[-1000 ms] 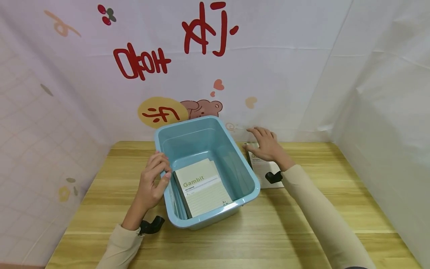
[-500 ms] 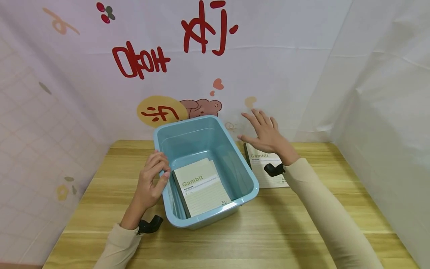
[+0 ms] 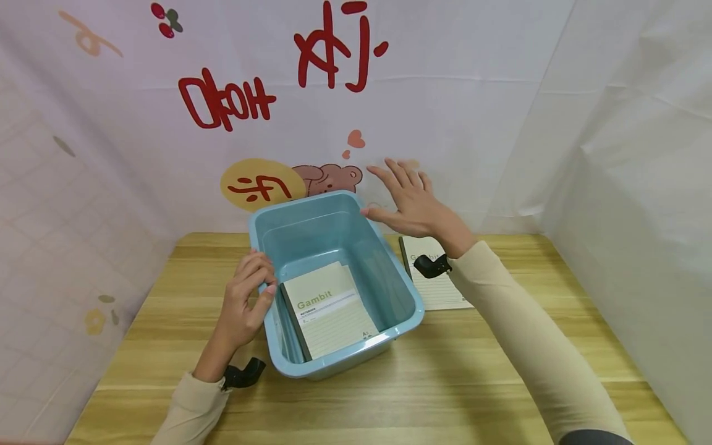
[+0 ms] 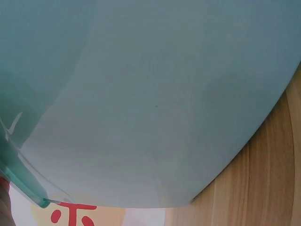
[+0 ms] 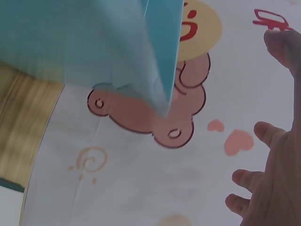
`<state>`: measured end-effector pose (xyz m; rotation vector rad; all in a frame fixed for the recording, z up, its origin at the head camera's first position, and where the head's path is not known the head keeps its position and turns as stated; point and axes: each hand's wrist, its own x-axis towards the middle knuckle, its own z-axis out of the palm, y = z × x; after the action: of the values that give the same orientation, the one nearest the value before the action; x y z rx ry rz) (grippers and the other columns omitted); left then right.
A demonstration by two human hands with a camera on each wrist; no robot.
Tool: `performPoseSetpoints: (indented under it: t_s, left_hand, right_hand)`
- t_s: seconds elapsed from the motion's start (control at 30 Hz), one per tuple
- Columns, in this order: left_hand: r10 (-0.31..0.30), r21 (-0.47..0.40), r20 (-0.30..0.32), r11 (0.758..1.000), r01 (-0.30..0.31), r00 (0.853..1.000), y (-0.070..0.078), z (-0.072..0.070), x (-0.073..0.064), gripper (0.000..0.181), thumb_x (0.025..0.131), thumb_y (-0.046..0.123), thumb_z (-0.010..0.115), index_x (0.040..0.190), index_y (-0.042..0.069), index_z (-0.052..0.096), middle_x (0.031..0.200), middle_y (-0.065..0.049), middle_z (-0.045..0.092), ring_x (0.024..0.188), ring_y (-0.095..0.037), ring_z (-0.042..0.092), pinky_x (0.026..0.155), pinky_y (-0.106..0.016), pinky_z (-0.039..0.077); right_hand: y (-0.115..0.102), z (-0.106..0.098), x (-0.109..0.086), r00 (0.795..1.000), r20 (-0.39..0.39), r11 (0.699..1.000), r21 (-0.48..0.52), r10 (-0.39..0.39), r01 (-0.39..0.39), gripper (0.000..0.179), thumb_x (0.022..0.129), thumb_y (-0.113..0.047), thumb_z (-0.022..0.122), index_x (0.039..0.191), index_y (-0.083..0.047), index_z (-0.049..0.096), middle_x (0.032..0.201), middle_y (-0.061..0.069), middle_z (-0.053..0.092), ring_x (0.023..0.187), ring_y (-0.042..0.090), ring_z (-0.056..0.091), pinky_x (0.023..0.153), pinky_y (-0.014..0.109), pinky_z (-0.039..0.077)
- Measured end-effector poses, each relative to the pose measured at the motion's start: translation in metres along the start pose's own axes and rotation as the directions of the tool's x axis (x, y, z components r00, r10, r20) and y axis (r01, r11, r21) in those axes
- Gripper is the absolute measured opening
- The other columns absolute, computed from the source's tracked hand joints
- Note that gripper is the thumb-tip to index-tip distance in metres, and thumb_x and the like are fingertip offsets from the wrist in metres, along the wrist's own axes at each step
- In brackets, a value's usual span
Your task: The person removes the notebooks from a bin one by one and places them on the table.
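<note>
A light blue plastic basin (image 3: 408, 326) stands on the table, slightly turned. My left hand (image 3: 247, 300) grips its left rim, the thumb over the edge. In the left wrist view the outer wall of the basin (image 4: 155, 108) fills most of the picture. Inside lie several cream notebooks (image 3: 330, 315) in a stack, the top one marked "Gambit". My right hand (image 3: 414, 207) is raised with spread fingers by the basin's far right corner, holding nothing. Below its wrist another Gambit notebook (image 3: 439, 293) lies flat on the table, partly hidden by the sleeve and wrist camera.
The wooden table (image 3: 445, 395) reaches back to a white printed cloth (image 3: 473, 123) with red characters and a bear. More white cloth (image 3: 639, 216) hangs along the right side, and a similar sheet (image 3: 72, 247) stands on the left.
My right hand has risen off the notebook on the right and moved left toward the basin's far corner, fingers spreading. My left hand keeps its hold on the rim.
</note>
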<state>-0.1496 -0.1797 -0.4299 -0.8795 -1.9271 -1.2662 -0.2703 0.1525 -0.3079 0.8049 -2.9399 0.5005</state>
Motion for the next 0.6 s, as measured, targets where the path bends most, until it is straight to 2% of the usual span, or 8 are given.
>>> performPoseSetpoints:
  t_s: [0.17,0.3,0.6]
  left_hand:
    - [0.001,0.004,0.001,1.000,-0.001,1.000,0.001,0.001,0.000,0.012,0.084,-0.002,0.053,0.076,0.004,0.059,0.088,-0.009,0.058,0.107,-0.027,0.051,0.123,-0.046,0.027]
    - [0.003,0.004,0.001,1.000,-0.003,1.000,0.001,0.001,0.000,0.012,0.085,-0.002,0.053,0.077,0.005,0.059,0.087,-0.009,0.058,0.105,-0.033,0.051,0.123,-0.047,0.027]
    - [-0.001,-0.001,-0.004,1.000,0.001,1.000,0.001,0.000,0.001,0.013,0.084,-0.002,0.053,0.076,0.006,0.059,0.087,-0.009,0.058,0.104,-0.031,0.051,0.123,-0.045,0.027]
  right_hand:
    - [-0.020,0.003,0.009,0.999,0.018,0.999,-0.029,-0.028,0.028,0.087,0.092,-0.069,0.052,0.164,-0.035,0.014,0.174,0.005,0.005,0.161,0.033,0.000,0.124,0.066,0.000]
    - [-0.035,0.008,0.015,0.998,0.040,0.997,-0.058,-0.047,0.050,0.089,0.092,-0.071,0.051,0.164,-0.034,0.015,0.174,0.004,0.008,0.161,0.034,0.002,0.125,0.066,0.001]
    - [-0.068,0.026,0.025,0.988,0.129,0.990,-0.103,-0.086,0.100,0.091,0.089,-0.075,0.052,0.163,-0.034,0.019,0.173,0.006,0.012,0.160,0.034,0.006,0.125,0.066,0.004]
